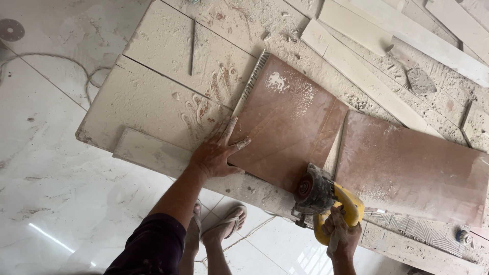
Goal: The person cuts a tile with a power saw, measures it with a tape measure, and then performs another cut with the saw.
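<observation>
Tile pieces, two of them and both reddish brown, lie side by side on a dusty work board point(153, 97): the left piece point(290, 119) and the right piece point(412, 168), parted by a narrow pale cut line. One left hand point(219, 153) lies flat and spread on the near left corner of the left piece, fingers splayed, gripping nothing. One right hand point(342, 235) is wrapped tight round the yellow handle of a single cutter point(326, 198), whose round blade sits at the near end of the cut between the two pieces. White dust is scattered on the left piece. Several pale strips point(356, 74) lie across the far side of the board, with one trowel point(415, 76) among them. Two sandalled feet point(219, 226) stand on the glossy white floor point(61, 168) below the board's edge.
</observation>
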